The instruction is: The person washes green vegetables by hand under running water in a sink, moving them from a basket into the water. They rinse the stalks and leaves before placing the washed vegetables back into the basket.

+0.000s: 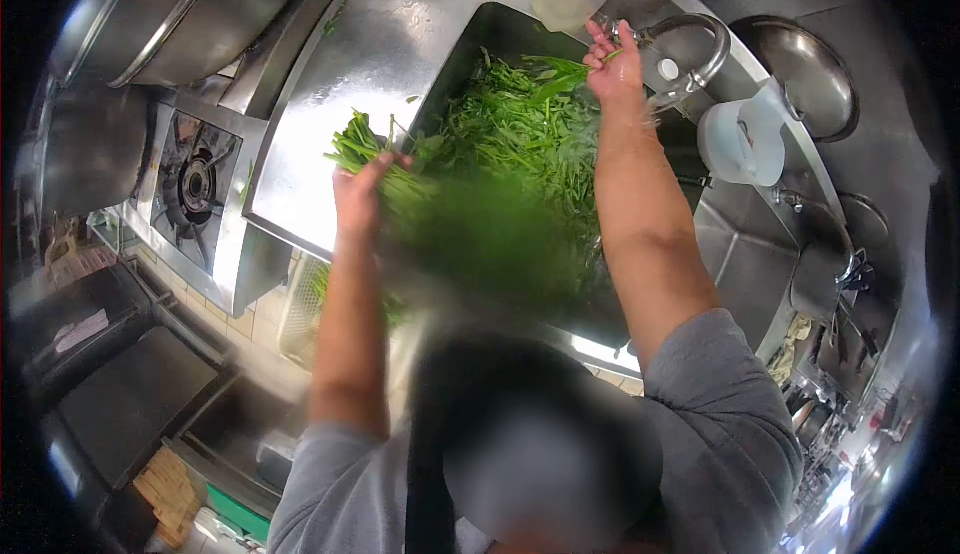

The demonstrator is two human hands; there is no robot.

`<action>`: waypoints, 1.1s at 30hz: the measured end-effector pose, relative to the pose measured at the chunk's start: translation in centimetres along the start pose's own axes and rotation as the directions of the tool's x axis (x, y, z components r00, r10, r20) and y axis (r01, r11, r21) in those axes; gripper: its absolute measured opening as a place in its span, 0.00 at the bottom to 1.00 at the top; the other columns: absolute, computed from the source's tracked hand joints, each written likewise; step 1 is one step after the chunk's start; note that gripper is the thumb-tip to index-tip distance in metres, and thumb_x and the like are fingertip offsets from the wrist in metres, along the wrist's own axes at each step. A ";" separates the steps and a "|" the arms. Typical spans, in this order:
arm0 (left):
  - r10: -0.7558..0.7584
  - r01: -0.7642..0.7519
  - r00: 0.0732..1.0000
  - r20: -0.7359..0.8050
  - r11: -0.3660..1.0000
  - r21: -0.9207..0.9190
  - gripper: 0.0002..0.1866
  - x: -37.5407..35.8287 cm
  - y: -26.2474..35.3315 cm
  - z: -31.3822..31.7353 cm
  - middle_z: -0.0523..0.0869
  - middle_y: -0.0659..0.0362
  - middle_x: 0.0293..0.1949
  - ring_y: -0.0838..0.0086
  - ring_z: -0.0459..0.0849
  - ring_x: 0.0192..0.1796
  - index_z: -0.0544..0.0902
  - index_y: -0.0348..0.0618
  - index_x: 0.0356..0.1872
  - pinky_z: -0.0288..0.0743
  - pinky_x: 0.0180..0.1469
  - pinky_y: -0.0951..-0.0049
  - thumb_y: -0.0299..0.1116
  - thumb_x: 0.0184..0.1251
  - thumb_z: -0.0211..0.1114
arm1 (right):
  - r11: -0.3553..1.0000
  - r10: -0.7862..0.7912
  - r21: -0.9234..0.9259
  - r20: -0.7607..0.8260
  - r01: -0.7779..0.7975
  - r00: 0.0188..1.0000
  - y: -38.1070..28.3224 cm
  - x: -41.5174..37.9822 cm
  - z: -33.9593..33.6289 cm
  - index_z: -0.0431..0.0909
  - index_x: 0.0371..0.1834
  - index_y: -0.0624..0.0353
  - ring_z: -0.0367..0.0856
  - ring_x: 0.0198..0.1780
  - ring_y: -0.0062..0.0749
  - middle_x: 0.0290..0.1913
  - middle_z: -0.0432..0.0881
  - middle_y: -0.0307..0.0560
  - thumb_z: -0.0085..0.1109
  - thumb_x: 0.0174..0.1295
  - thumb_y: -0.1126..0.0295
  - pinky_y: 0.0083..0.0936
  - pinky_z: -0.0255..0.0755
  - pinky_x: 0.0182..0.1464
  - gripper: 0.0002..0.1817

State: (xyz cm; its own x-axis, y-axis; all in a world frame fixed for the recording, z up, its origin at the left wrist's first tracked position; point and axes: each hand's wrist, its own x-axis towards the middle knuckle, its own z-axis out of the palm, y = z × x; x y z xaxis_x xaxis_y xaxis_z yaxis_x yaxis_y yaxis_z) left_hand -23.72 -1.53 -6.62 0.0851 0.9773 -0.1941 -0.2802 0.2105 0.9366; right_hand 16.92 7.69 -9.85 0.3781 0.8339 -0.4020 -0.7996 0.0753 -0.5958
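Note:
My left hand (360, 194) is closed around a bunch of leafy greens (362, 144) at the near left edge of the sink. Cut stems stick up past the fingers, and the leafy end is smeared by motion over the sink. Beside the tap, my right hand (615, 69) has its palm turned up and its fingers curled, with a thin green stalk (565, 76) running into it. Between the hands, a large heap of loose greens (515, 124) fills the dark sink basin (470, 39). Water splashes show along the right forearm.
A curved metal tap (715, 44) rises at the sink's right, near a translucent plastic container (745, 144). Left of the basin lies a steel drainboard (310, 144) with green scraps. A gas burner (197, 176) stands farther left, and a white basket (298, 314) sits below the counter edge.

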 end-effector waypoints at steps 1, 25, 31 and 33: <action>-0.018 0.019 1.000 -0.007 1.000 0.016 0.16 0.0 -0.1 -0.1 0.84 0.51 0.34 0.63 0.87 0.36 0.73 0.33 0.47 0.84 0.38 0.64 0.26 0.58 0.62 | 1.000 -0.002 0.001 -0.002 0.002 1.000 -0.2 -0.2 -0.1 0.61 0.67 0.45 0.61 0.23 0.22 0.46 0.82 0.54 0.52 0.72 0.58 0.19 0.58 0.22 0.23; -0.113 0.106 0.980 0.164 0.993 0.047 0.27 -0.6 0.0 2.7 0.83 0.45 0.48 0.60 0.86 0.44 0.70 0.31 0.59 0.84 0.43 0.58 0.27 0.58 0.65 | 0.578 0.108 -0.815 0.034 -0.035 0.994 -1.0 -6.9 1.0 0.76 0.53 0.57 0.64 0.25 0.21 0.42 0.84 0.41 0.62 0.64 0.54 0.21 0.64 0.28 0.22; -0.181 0.220 0.871 0.456 0.975 -0.034 0.21 -0.7 -1.8 11.5 0.84 0.52 0.42 0.64 0.85 0.42 0.74 0.35 0.53 0.80 0.46 0.64 0.21 0.57 0.65 | 0.307 0.232 -0.951 0.104 0.028 0.967 -1.1 -15.8 4.5 0.81 0.48 0.58 0.61 0.24 0.12 0.39 0.84 0.36 0.62 0.63 0.48 0.11 0.56 0.25 0.24; -0.166 0.236 0.869 0.467 0.967 -0.095 0.16 -0.9 -1.9 14.0 0.84 0.53 0.36 0.66 0.85 0.37 0.77 0.33 0.46 0.80 0.43 0.66 0.17 0.54 0.65 | 0.282 0.193 -0.958 -0.002 -0.057 0.981 -1.5 -16.4 4.1 0.81 0.48 0.58 0.62 0.25 0.13 0.40 0.84 0.36 0.62 0.63 0.46 0.13 0.57 0.26 0.25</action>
State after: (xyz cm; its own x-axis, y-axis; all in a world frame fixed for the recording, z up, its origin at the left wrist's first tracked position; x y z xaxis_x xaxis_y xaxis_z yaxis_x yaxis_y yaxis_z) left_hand -9.89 -3.13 -4.19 0.5665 0.8023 -0.1880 -0.3415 0.4362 0.8325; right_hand 10.04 -3.87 0.49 0.2172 0.8317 -0.5110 0.1998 -0.5503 -0.8107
